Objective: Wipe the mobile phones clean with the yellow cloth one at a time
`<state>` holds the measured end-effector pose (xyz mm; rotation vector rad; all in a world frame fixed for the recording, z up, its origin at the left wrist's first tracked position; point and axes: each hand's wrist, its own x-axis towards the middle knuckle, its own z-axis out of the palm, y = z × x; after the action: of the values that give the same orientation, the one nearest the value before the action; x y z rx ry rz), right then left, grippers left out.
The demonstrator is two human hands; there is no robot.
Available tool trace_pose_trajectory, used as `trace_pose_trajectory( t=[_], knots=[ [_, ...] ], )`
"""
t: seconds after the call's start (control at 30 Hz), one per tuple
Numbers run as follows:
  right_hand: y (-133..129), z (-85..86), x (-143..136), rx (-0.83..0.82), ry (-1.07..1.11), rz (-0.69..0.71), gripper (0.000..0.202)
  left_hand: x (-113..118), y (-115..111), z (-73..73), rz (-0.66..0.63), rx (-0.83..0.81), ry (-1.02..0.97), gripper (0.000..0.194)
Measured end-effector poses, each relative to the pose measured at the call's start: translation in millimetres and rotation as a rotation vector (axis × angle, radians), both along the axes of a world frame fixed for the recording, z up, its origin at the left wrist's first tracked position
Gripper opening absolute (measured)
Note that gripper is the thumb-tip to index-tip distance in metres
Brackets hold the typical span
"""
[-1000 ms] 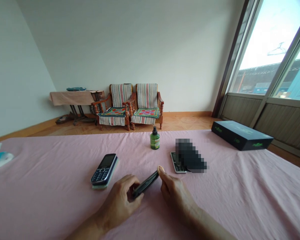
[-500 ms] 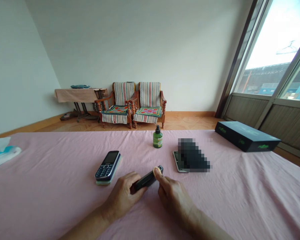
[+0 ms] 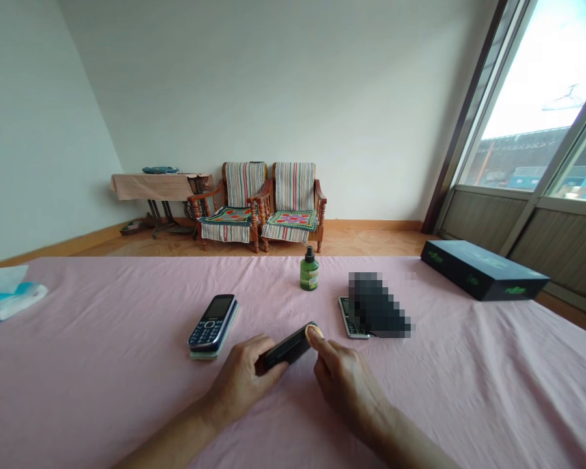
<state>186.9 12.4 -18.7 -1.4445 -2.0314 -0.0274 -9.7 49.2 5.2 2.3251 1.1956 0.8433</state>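
Note:
My left hand [image 3: 239, 378] grips the near end of a black mobile phone [image 3: 289, 347], held tilted above the cloth, its edge toward me. At the phone's far end, my right hand [image 3: 349, 384] pinches a small round cream-coloured pad [image 3: 314, 330] and presses it against the phone. Fingers hide part of the pad. Left of my hands lies a dark blue keypad phone [image 3: 213, 322] on top of a pale flat item [image 3: 205, 355]. To the right rests a silver-edged keypad phone [image 3: 354, 327], partly covered by a pixelated dark shape [image 3: 378, 306].
A green pump bottle [image 3: 309, 271] stands upright beyond my hands. The pink cloth [image 3: 102, 378] covers the surface. A black box [image 3: 483, 269] sits at the back right, a tissue pack [image 3: 12, 301] at the left edge. Two wooden chairs [image 3: 294, 189] stand by the far wall.
My right hand and the pad have shifted slightly right along the phone's far end. The left hand keeps its hold. The view has moved a little.

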Motion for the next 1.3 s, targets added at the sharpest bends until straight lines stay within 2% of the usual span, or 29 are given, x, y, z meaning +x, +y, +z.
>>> trace_pose_trajectory(
  t=[0.23, 0.47, 0.7, 0.9, 1.1, 1.3],
  knots=[
    [-12, 6.4, -14, -0.046, 0.038, 0.169, 0.047, 0, 1, -1.0, -0.016, 0.002, -0.061, 0.025],
    [1, 5.5, 1, -0.008, 0.211, 0.069, 0.039, 0, 1, 0.8, -0.007, -0.007, -0.011, 0.016],
    [-6, 6.2, -11, -0.058, 0.202, 0.188, 0.043, -1, 1, -0.9, -0.046, 0.006, -0.014, 0.017],
    [-5, 10.4, -8, -0.043, 0.238, 0.122, 0.040, -1, 2, -2.5, -0.042, 0.018, 0.000, 0.013],
    [-13, 20.8, -13, -0.161, 0.193, 0.239, 0.036, -1, 1, -1.9, -0.059, 0.030, -0.018, 0.023],
    [0, 12.6, 0, -0.076, 0.255, 0.095, 0.040, -1, 2, -2.7, -0.048, 0.019, -0.002, 0.016]
  ],
)
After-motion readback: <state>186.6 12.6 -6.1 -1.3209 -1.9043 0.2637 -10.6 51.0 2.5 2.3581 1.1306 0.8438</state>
